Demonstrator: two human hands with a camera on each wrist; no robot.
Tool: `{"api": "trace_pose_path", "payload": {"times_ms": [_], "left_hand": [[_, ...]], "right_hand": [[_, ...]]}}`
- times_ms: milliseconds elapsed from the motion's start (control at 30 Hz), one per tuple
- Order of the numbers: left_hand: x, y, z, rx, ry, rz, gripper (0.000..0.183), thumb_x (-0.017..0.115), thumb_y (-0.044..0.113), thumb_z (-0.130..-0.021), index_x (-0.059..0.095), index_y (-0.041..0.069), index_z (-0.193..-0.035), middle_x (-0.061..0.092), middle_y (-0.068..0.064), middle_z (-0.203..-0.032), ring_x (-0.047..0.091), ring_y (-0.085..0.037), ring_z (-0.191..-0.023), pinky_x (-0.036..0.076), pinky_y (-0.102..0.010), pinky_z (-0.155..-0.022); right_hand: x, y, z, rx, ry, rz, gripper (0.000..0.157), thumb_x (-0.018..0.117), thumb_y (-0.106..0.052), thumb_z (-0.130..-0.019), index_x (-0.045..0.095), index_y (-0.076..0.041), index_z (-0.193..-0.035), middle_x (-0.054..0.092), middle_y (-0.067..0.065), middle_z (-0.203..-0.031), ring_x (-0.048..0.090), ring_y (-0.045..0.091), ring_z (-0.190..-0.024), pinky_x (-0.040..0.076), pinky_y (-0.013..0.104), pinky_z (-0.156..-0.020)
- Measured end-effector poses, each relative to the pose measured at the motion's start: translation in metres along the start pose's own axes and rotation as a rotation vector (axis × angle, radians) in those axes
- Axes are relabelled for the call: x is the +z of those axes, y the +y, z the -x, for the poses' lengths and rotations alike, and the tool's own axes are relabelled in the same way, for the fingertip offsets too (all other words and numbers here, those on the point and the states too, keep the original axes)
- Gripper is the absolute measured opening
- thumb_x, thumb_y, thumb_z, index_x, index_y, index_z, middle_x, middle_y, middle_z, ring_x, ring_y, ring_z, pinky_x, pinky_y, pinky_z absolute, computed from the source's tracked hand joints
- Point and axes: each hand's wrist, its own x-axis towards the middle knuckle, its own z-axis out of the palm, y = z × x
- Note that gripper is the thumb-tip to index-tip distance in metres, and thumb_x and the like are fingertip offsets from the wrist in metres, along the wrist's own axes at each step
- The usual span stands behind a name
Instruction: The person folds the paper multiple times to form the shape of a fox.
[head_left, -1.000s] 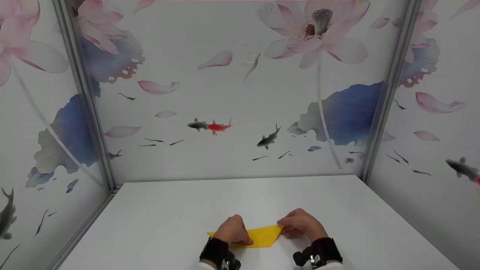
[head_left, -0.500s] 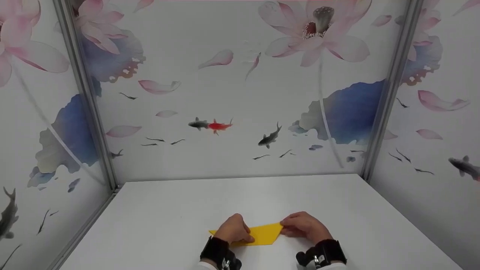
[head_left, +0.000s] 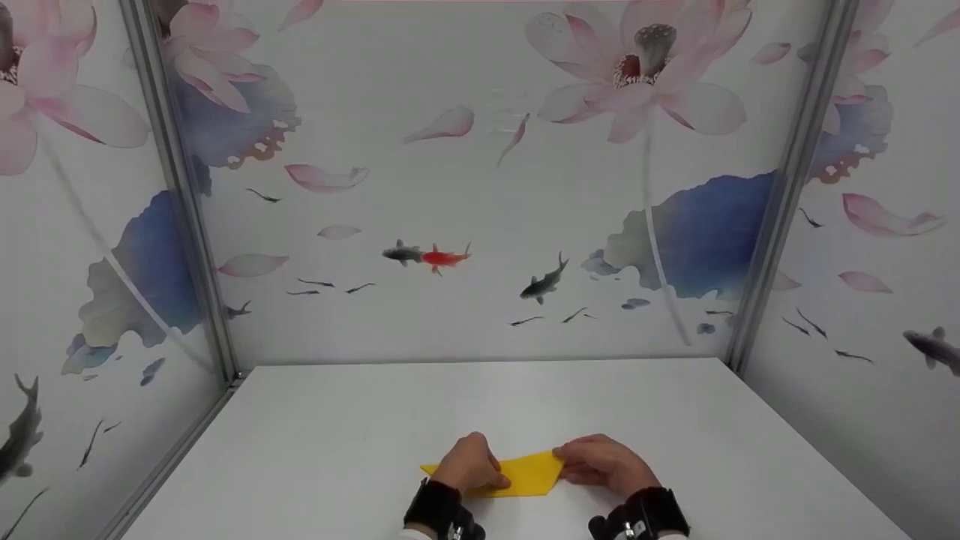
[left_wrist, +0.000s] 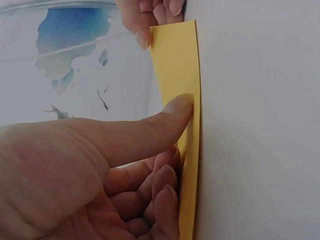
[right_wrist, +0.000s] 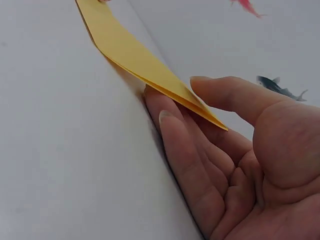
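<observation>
The left hand [head_left: 471, 461] is gripping a folded sheet of bright yellow paper [head_left: 529, 476], its thumb [left_wrist: 177, 107] pressing on the face of the sheet while the other fingers are curling in against the paper. The right hand [head_left: 607, 459] is pinching the far right corner of the same sheet, the thumb lying on the upper side and fingers reaching underneath. Between the two hands the paper is showing a flat, slanting-ended strip, and a pointed tip is poking out on the other side of the left hand. In the right wrist view the layers are parting slightly along the edge near the pinched corner, and the paper is casting a soft shadow.

Around the wrists, a black strap [head_left: 433, 504] is circling the left one and a second black band [head_left: 656, 511] the right one, each carrying a small dark device. Beneath the hands a smooth white worktop [head_left: 322, 435] is stretching away, the paper lying near its front middle. Beyond it a white back panel [head_left: 465, 322] is standing, bearing printed pink lotus flowers, blue leaves and fish; grey metal posts [head_left: 184, 195] are framing it at both corners, with similarly printed side panels flanking them.
</observation>
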Motion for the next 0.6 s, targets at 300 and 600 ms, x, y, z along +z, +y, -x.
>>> {"api": "trace_pose_path", "payload": {"times_ms": [300,600], "left_hand": [[0.001,-0.002,0.001,0.004,0.007,0.02,0.023,0.096,0.017,-0.083,0.079,0.004,-0.094,0.075,-0.005,-0.089,0.061,-0.019,-0.079,0.056,-0.036,-0.083],[-0.002,-0.004,-0.003,-0.022,-0.015,0.06,0.02,0.095,0.015,-0.084,0.081,0.006,-0.095,0.076,-0.004,-0.09,0.062,-0.019,-0.08,0.058,-0.034,-0.083]], "right_hand": [[0.01,-0.016,0.014,-0.022,-0.021,0.188,0.045,0.087,-0.019,-0.088,0.067,0.002,-0.122,0.081,0.011,-0.107,0.078,0.017,-0.089,0.065,0.028,-0.082],[0.034,-0.027,0.036,-0.161,-0.086,0.426,0.032,0.075,-0.023,-0.099,0.075,-0.002,-0.123,0.071,0.006,-0.107,0.061,0.019,-0.094,0.052,0.026,-0.083]]}}
